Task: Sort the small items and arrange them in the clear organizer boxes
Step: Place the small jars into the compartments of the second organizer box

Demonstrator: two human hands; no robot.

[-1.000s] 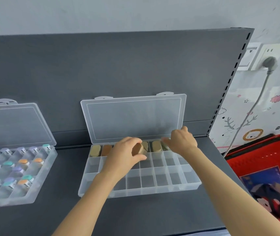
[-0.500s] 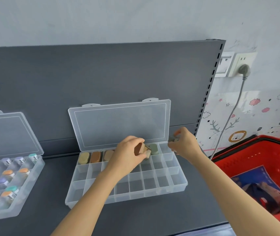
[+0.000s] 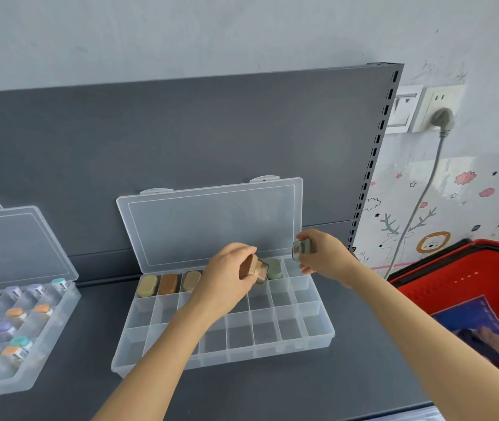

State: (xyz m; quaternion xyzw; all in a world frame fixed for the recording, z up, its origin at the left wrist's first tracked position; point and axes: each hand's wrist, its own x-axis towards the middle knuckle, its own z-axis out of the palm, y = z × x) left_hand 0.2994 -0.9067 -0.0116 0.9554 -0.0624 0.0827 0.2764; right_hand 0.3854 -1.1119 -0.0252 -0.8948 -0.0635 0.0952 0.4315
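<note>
Dark grey metal shelving (image 3: 272, 390) filled the scene, its flat shelf backed by an upright panel of the same colour against a pale wall. At the centre of the shelf lay a clear plastic organizer box (image 3: 318, 332), divided into three rows of small compartments, with its hinged transparent lid (image 3: 212, 220) propped open against the panel. Four small rounded cases stood in the back row: a beige case (image 3: 147, 285), a brown case (image 3: 168, 284) and a sand-coloured case (image 3: 191, 281) in the three leftmost compartments, and a sage-green case (image 3: 274, 268) in the second compartment from the right.

The left hand (image 3: 227, 281) hovered over the back row just left of the sage-green case, thumb and curled fingers pinching a small tan case (image 3: 256, 270), held tilted. The right hand (image 3: 324, 256) was raised above the box's back right corner, fingers curled round a small grey-green case (image 3: 301, 250).

To the left sat a second clear organizer box (image 3: 45, 344), also open, holding small vials (image 3: 14, 312) with teal, orange and purple caps. A red plastic basket (image 3: 485, 275) stood at the right, below a white wall socket (image 3: 433, 101) carrying a grey plug (image 3: 441, 118).
</note>
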